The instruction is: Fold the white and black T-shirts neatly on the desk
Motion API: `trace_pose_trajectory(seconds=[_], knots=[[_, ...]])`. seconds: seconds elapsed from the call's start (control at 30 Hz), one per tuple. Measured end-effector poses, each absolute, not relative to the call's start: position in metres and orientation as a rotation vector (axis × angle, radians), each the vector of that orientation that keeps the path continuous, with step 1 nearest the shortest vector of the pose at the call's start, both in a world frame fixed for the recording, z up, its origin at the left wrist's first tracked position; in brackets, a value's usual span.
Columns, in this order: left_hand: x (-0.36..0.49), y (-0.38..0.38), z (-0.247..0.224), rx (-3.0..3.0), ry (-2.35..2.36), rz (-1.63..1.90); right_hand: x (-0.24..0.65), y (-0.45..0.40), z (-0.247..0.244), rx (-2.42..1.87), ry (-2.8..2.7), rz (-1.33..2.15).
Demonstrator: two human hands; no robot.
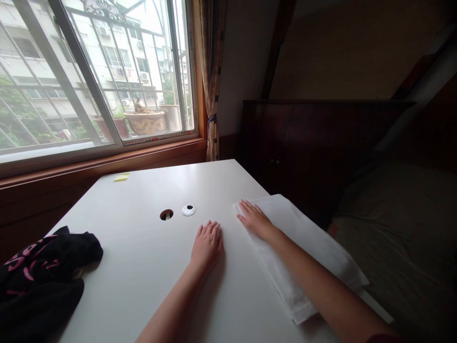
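Observation:
My left hand [207, 243] rests palm down on the white table [143, 267], its fingers slightly curled and holding nothing. Just to its right, my right hand [254, 219] lies flat with fingers spread on the far left corner of a white, flat piece that looks like a folded cloth or bag [285, 247]. This white piece runs along the table's right side, partly over the edge. My right forearm crosses above it and hides part of its near end. A crumpled black garment with pink lettering [46, 267] lies at the table's left.
Beyond the left hand are a round cable hole [166, 215] and its white grommet cover [188, 210]. Yellow sticky notes [121, 177] lie near the far left corner. A window [107, 71], a curtain [212, 85] and a dark cabinet [285, 147] stand behind the table.

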State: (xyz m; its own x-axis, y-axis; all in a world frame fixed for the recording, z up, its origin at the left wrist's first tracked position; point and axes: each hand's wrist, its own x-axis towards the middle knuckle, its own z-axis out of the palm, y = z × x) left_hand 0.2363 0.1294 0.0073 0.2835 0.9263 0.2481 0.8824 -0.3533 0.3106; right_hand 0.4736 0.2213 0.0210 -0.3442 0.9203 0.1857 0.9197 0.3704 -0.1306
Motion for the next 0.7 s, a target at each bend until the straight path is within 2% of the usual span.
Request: trace_pose_trajectory(seconds=[0.27,0.7], knots=[[0.236,0.131,0.004,2.434,1.719,0.621,0.456,0.219,0.016,-1.495,-2.628,-0.099],[0.236,0.129,0.011,2.483,1.713,0.573,0.464,0.17,0.004,-1.305,-2.599,0.067]])
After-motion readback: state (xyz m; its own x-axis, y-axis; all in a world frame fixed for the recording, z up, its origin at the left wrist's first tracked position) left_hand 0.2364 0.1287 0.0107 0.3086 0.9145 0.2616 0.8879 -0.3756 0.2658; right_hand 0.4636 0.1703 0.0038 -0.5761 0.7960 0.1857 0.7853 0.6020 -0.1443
